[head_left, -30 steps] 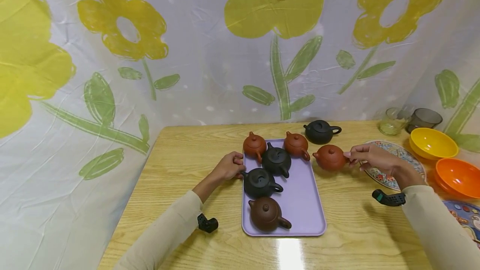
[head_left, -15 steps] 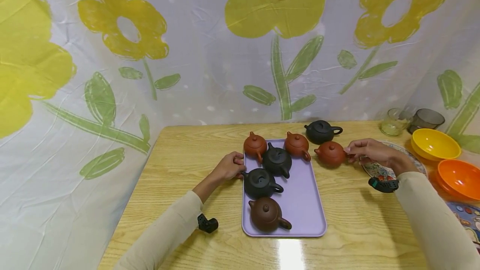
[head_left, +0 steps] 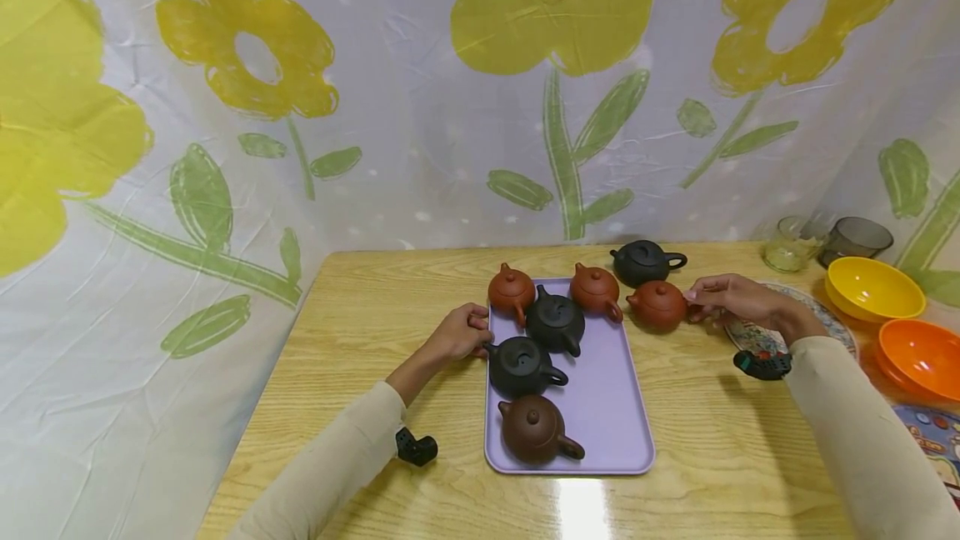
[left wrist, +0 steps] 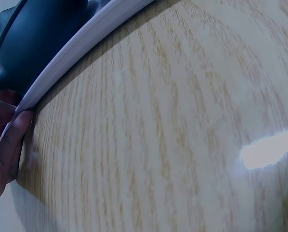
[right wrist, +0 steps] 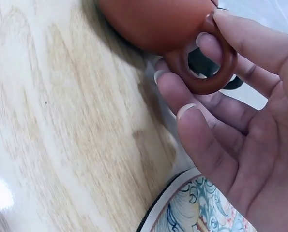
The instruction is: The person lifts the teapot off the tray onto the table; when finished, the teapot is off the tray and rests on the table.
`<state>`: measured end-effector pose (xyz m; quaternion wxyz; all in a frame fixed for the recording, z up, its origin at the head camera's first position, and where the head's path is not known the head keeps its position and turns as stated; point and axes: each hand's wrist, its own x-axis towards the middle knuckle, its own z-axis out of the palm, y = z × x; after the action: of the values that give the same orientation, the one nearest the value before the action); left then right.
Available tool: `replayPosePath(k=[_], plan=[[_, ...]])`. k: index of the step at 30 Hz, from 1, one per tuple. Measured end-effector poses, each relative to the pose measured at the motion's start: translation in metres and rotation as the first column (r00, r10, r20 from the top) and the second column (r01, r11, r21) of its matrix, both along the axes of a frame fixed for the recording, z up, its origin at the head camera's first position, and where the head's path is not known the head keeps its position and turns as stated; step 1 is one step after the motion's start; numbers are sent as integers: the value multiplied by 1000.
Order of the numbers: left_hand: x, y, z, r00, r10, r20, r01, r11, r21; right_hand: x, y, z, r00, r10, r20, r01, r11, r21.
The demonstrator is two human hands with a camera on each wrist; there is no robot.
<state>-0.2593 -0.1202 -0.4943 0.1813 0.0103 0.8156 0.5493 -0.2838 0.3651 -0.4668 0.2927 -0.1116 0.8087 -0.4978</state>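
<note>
My right hand [head_left: 738, 300] grips a reddish-brown teapot [head_left: 658, 307] by its ring handle [right wrist: 207, 87], thumb on top of the ring, beyond the tray's right edge. Close behind it stands a black teapot [head_left: 642, 263]. With thumb and fingers, my left hand [head_left: 459, 333] pinches the left rim of a lilac tray [head_left: 603, 407]. Two orange-brown teapots [head_left: 512, 292] are at the tray's far end. A black teapot [head_left: 557, 323], another black teapot [head_left: 517, 369] and a dark brown teapot [head_left: 531, 430] sit along its left and middle.
To the right lie a patterned plate [head_left: 832, 319], a yellow bowl [head_left: 873, 288] and an orange bowl [head_left: 922, 357]. Clear and smoky glass cups [head_left: 855, 240] stand at the back right. A flowered curtain [head_left: 420, 107] hangs behind the wooden table [head_left: 360, 315].
My right hand has shifted the reddish-brown teapot slightly away from me, closer to the black teapot behind it. My left hand has kept its place on the tray rim.
</note>
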Motion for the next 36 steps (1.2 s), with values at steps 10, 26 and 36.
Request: replayPosePath(k=[10, 26, 36], plan=[[1, 0, 1, 1000, -6, -7, 6, 1000, -6, 1, -6, 3, 999, -24, -29, 25, 998, 55], [0, 5, -2, 1000, 11, 13, -11, 1000, 11, 14, -9, 0, 967, -192, -168, 216, 966, 140], [0, 2, 0, 1000, 15, 12, -14, 1000, -11, 41, -7, 18, 918, -283, -280, 319, 943, 93]])
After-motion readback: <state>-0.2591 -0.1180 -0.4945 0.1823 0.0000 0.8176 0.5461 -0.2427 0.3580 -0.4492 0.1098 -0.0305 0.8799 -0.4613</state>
